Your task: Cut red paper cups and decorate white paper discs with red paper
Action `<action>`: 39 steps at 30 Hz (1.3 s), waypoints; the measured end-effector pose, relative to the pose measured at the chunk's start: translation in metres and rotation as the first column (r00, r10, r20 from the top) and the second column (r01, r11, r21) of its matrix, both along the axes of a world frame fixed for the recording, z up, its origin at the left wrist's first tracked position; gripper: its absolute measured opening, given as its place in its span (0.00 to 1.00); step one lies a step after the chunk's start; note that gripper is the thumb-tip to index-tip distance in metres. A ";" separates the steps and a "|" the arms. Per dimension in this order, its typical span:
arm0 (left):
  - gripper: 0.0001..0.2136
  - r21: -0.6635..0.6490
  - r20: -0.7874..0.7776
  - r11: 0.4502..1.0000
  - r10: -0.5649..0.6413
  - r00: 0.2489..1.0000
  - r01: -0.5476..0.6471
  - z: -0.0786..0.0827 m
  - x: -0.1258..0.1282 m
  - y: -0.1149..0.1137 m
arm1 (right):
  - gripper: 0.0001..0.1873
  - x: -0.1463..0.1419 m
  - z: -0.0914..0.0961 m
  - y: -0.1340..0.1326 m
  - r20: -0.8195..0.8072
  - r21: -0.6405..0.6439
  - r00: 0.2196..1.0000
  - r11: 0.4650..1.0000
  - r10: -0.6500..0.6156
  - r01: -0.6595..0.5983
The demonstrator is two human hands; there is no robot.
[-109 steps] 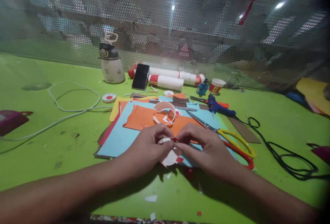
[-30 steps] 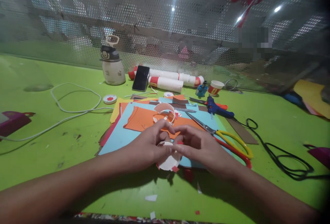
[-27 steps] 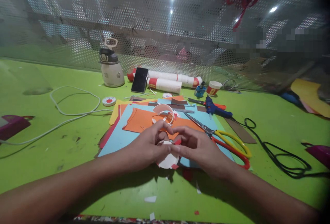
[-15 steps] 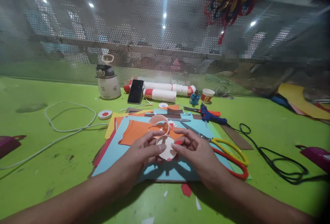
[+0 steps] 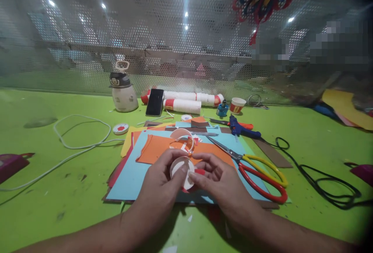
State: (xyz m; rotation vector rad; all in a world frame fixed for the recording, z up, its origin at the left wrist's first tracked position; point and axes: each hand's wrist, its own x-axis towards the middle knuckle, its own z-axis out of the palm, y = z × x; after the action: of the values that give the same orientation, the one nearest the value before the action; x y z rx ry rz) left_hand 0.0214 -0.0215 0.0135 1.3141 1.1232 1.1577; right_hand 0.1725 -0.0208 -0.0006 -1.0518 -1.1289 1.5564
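Between my hands is the round white base of a cut paper cup point(image 5: 182, 169), with red bits at its rim. My left hand point(image 5: 161, 175) grips it from the left, thumb on the white face. From the right, my right hand point(image 5: 218, 179) pinches its edge; a red piece shows by those fingers. Just beyond lies a curled white paper strip point(image 5: 190, 140) on an orange sheet point(image 5: 154, 150). Beneath are light blue sheets point(image 5: 129, 185). Scissors point(image 5: 259, 171) with red and yellow handles lie right of my right hand.
A blue glue gun point(image 5: 241, 128) with a black cord lies at the right. Farther back stand a bottle point(image 5: 124, 95), a phone point(image 5: 155, 102), stacked paper cups point(image 5: 183, 106), a single cup point(image 5: 237, 105) and a small blue bottle point(image 5: 222, 109). A white cable point(image 5: 75, 149) loops on the left.
The cup base has turned from lying nearly face-up to a more tilted position and come slightly nearer. My left hand has rolled around it; both hands keep hold.
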 end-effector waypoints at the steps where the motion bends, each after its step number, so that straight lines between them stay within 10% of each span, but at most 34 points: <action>1: 0.08 0.005 -0.017 1.000 0.009 1.000 -0.009 0.000 0.000 0.000 | 0.30 -0.001 0.000 -0.002 -0.002 -0.009 1.000 1.000 0.010 -0.010; 18: 0.05 -0.051 -0.059 0.991 -0.130 0.990 0.127 -0.011 -0.001 -0.001 | 0.08 0.011 0.018 0.004 0.497 0.350 0.866 0.926 -0.053 -0.144; 30: 0.06 -0.051 -0.060 0.985 -0.170 0.984 0.167 -0.010 -0.002 -0.007 | 0.12 0.012 0.015 0.004 0.087 0.060 0.988 0.990 0.124 -0.130; 39: 0.05 -0.056 0.036 0.972 -0.227 0.973 0.229 -0.011 -0.002 -0.012 | 0.07 0.015 0.012 0.002 -0.257 -0.126 0.932 0.947 0.257 -0.295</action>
State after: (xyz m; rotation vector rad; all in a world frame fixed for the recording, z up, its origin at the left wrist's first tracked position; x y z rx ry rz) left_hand 0.0190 -0.0331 0.0026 1.3365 0.9503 0.9639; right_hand 0.1877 -0.0190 0.0112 -0.8054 -1.0293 1.9703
